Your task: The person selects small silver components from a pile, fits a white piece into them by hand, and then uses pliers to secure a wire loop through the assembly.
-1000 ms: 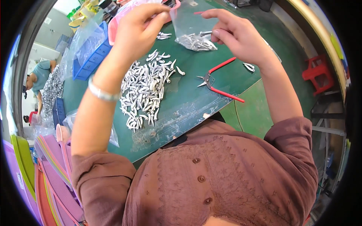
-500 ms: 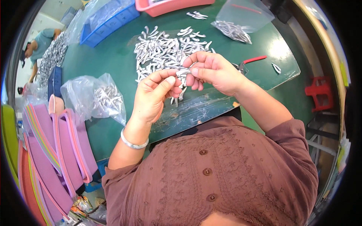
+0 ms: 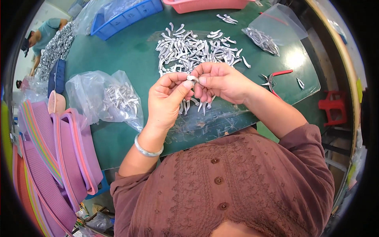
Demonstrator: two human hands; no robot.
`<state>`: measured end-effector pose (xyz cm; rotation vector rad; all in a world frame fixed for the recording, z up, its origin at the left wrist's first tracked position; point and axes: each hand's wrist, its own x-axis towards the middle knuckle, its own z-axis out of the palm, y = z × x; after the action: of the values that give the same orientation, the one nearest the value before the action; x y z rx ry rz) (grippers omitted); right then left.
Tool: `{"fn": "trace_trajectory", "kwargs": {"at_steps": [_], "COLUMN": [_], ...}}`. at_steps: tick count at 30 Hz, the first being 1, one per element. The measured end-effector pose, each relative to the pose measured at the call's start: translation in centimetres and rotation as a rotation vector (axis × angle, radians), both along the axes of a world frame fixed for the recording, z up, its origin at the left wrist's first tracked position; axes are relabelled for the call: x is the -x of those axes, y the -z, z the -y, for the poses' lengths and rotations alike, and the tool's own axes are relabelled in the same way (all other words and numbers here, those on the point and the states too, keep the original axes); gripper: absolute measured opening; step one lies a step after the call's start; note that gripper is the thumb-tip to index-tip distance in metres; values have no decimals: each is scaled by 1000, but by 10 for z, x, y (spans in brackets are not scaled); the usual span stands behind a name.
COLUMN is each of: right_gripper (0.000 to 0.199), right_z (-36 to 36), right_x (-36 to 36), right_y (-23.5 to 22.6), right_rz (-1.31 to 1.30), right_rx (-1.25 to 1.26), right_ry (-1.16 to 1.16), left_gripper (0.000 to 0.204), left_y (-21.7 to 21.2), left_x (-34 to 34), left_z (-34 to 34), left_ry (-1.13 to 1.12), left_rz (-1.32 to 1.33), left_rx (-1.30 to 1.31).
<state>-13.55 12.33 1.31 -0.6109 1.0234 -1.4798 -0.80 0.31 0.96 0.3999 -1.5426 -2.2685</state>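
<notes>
Pinched between both hands, above the near edge of the green tabletop point(image 3: 130, 59): one small silvery metal piece point(image 3: 192, 78), caught by the left hand point(image 3: 167, 100) with thumb and forefinger clenched on its near end, and by the right hand point(image 3: 221, 83) with fingertips closed on its far end, so that the piece sits right in the meeting point of the two grips. Just beyond the grip, a spread heap of like metal pieces point(image 3: 193, 49), a few of them lying directly beneath the knuckles. Farther right of the grip, red-handled pliers point(image 3: 274, 77) flat on the tabletop, and past them an open clear bag point(image 3: 272, 33) holding more pieces. Left of the grip, a crumpled plastic bag point(image 3: 106, 98) with more silvery parts inside. Well beyond, a blue crate point(image 3: 126, 15) and a pink basket point(image 3: 209, 4). At the far left, stacked pink trays point(image 3: 59, 158).
</notes>
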Motion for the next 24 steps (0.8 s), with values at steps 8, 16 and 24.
{"fn": "trace_trajectory", "kwargs": {"at_steps": [8, 16, 24], "right_gripper": [18, 14, 15], "right_z": [8, 10, 9], "right_x": [0, -5, -5], "right_y": [8, 9, 16], "right_rz": [-63, -135, -198], "right_rx": [44, 18, 83], "right_ry": [-64, -27, 21], "left_gripper": [13, 11, 10], "left_y": [4, 4, 11], "left_x": [-1, -2, -1], "left_z": [0, 0, -1], "left_ry": [-73, -78, -74], "left_rz": [-86, -87, -120], "left_rx": [138, 231, 303]}}
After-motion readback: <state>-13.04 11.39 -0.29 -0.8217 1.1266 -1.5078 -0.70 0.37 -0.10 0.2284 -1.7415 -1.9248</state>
